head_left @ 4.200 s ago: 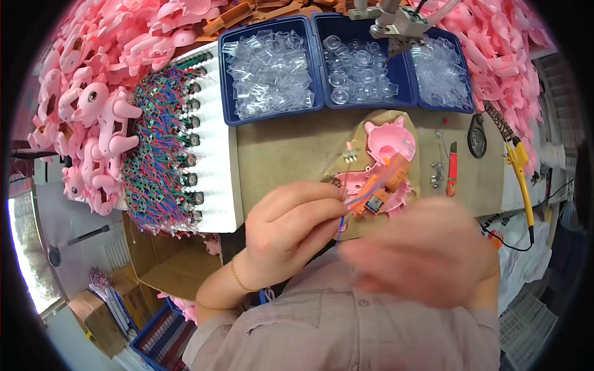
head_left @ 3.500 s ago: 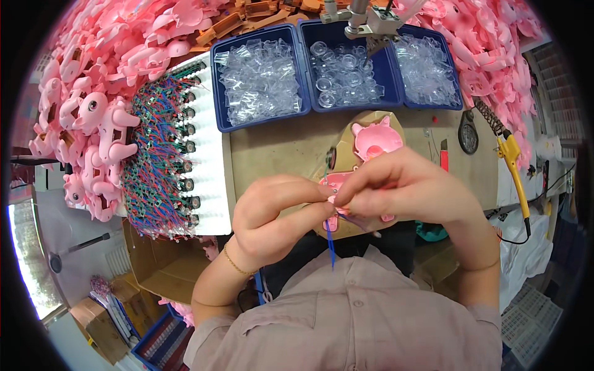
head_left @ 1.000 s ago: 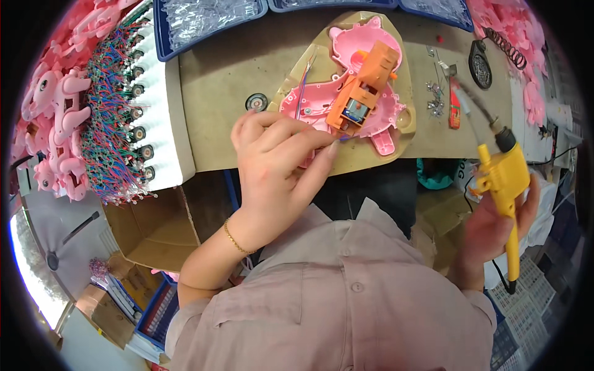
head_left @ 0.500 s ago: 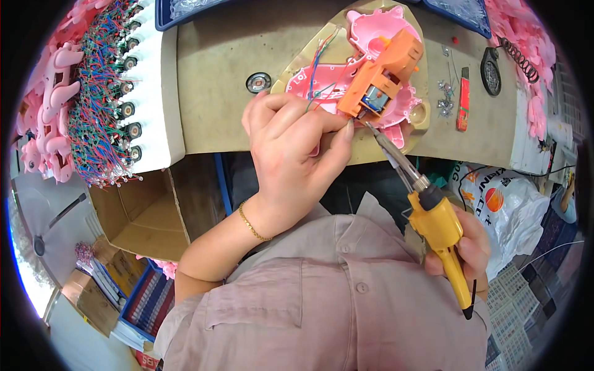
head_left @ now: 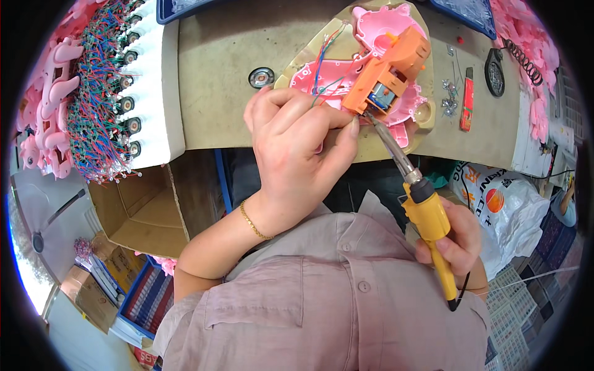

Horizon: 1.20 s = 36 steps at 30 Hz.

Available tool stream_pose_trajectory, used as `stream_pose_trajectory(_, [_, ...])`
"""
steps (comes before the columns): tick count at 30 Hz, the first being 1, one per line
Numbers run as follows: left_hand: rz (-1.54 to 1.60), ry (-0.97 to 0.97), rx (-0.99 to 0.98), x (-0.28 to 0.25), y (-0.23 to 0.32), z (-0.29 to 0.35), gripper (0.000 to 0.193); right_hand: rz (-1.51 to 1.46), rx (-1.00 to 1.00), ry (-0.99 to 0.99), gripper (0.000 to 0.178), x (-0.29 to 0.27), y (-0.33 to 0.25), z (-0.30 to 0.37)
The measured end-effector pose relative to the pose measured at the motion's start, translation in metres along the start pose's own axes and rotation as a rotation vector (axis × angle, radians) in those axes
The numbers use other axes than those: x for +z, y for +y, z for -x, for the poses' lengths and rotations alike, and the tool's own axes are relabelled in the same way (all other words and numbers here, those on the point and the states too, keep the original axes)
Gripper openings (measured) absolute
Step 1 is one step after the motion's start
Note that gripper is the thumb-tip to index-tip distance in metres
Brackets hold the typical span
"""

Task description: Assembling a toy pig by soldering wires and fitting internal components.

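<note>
My right hand [head_left: 455,238] grips the yellow handle of a soldering iron [head_left: 427,213]. Its metal tip reaches the lower edge of an orange plastic housing [head_left: 411,52], beside a small motor [head_left: 382,97] seated inside. My left hand [head_left: 303,133] is closed in a pinch at that same edge, close to the tip; a thin green wire [head_left: 331,86] runs in behind its fingers, and the pinched end is mostly hidden. Under the housing lies an open pink plastic shell [head_left: 377,25], resting in a beige tray [head_left: 424,127]. Red and blue wires [head_left: 320,62] stick up from the shell.
A round speaker [head_left: 261,77] lies left of the tray. To the right are small metal parts [head_left: 450,99], a red-handled cutter [head_left: 467,102] and a black oval piece [head_left: 494,72]. Wired speakers [head_left: 99,105] and pink parts [head_left: 59,93] crowd the left. Blue bins [head_left: 473,15] stand behind.
The soldering iron has moved up and left, its tip now in at the housing's lower edge near my left fingertips. My left hand keeps its pinch.
</note>
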<state>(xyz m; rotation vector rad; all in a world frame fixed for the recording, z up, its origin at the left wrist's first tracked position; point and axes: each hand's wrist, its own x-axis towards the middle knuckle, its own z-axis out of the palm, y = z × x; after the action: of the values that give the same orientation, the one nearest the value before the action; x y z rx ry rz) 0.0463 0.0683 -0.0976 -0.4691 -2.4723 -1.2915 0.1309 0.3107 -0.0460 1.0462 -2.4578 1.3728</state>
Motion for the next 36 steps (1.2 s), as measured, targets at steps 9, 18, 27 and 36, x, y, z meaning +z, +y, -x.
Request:
stream_pose_trajectory(9, [-0.011, -0.015, -0.004, -0.002, 0.001, 0.0, 0.012, -0.292, 0.413, -0.227, 0.06, -0.02, -0.01, 0.013])
stream_pose_trajectory(18, [-0.042, -0.054, -0.008, -0.007, 0.008, -0.004, 0.007, -0.066, 0.13, 0.034, 0.056, -0.01, -0.003, 0.011])
stream_pose_trajectory(27, [-0.384, 0.079, 0.309, -0.017, 0.007, -0.008, 0.023, -0.497, 0.416, 0.356, 0.06, -0.017, -0.008, 0.002])
stream_pose_trajectory(36, [-0.138, -0.19, -0.013, -0.028, 0.031, -0.034, 0.009, 0.124, 0.016, 0.334, 0.062, -0.008, 0.012, 0.003])
